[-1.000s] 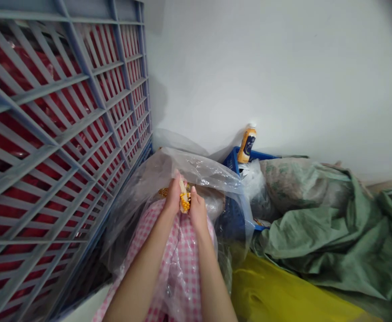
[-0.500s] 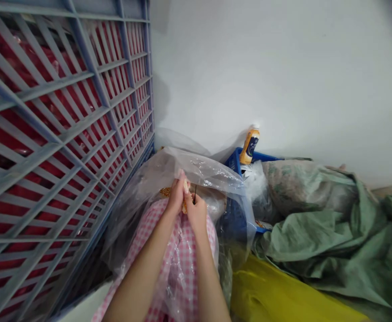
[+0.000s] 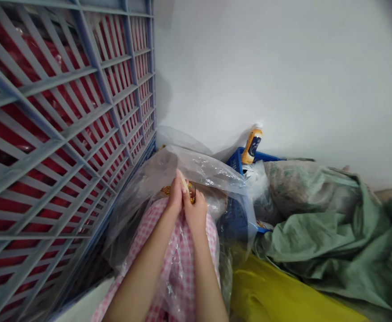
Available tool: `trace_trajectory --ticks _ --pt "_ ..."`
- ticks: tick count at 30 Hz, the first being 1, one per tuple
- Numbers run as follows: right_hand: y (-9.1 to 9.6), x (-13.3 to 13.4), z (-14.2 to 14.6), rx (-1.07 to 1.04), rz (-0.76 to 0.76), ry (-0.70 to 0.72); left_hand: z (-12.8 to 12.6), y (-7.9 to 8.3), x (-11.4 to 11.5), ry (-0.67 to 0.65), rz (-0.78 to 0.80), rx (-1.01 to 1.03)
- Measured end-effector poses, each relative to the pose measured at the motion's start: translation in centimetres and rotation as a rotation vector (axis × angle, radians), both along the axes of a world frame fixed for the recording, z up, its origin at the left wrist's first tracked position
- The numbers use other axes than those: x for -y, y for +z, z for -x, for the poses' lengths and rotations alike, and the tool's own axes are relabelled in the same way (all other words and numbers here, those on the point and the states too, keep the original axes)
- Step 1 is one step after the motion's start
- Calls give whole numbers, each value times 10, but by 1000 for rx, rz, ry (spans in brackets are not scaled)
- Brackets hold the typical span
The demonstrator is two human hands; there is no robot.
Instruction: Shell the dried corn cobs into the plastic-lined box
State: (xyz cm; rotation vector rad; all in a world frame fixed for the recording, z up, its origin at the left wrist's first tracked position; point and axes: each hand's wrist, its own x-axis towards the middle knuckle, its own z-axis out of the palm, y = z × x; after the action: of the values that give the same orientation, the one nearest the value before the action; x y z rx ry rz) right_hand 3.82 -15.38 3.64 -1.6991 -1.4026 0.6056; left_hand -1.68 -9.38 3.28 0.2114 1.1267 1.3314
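Orange-yellow beads on a pale strip form the small beaded piece [image 3: 186,188] pinched between the two hands, with a thin dark pin-like item standing at its right edge. The left hand [image 3: 174,198] has its fingers [image 3: 178,179] closed narrowly on the pale upper end of the piece, thumb pressed against it. The right hand [image 3: 196,209] meets it from the other side, its fingers curled tight on the lower, beaded part; the two hands touch each other around the piece. Directly beneath the hands lies a pink-and-white checked cloth [image 3: 182,255], covered by a sheet of clear plastic film [image 3: 202,172] that rises beyond the fingertips and drapes down on both sides. Just past the left fingers, under the film, a small brownish-gold cluster [image 3: 165,190] shows; what it is cannot be told. To the left of the hands stands a tall blue-grey slatted crate [image 3: 82,103], with red contents visible through its bars. Beyond and to the right of the fingers a blue plastic basket [image 3: 236,161] sits against the white wall [image 3: 283,67], and an orange bottle [image 3: 251,145] with a white cap and dark label stands upright at its rim. Farther right lies crumpled green fabric [image 3: 323,241], and nearer the person, below it, a yellow sheet [image 3: 276,295].
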Motion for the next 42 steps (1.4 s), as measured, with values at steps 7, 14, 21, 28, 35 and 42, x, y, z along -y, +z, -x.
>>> trace_trajectory --ticks 7,14,21,28,35,42 --pt "-4 2 4 157 127 -18 3 7 5 -29 -60 -202" --pt "-2 -3 2 78 125 -28 -4 14 10 48 -88 -222" --pt "3 -2 -12 -233 170 72 -2 5 -1 84 -34 -10" --pt "-4 4 0 74 110 0 -5 -2 0 97 -135 -110" --pt "-1 -6 -2 -115 191 -75 -8 7 8 68 -209 -293" --pt "2 -10 -9 -392 209 -92 -9 10 7 175 -217 -63"
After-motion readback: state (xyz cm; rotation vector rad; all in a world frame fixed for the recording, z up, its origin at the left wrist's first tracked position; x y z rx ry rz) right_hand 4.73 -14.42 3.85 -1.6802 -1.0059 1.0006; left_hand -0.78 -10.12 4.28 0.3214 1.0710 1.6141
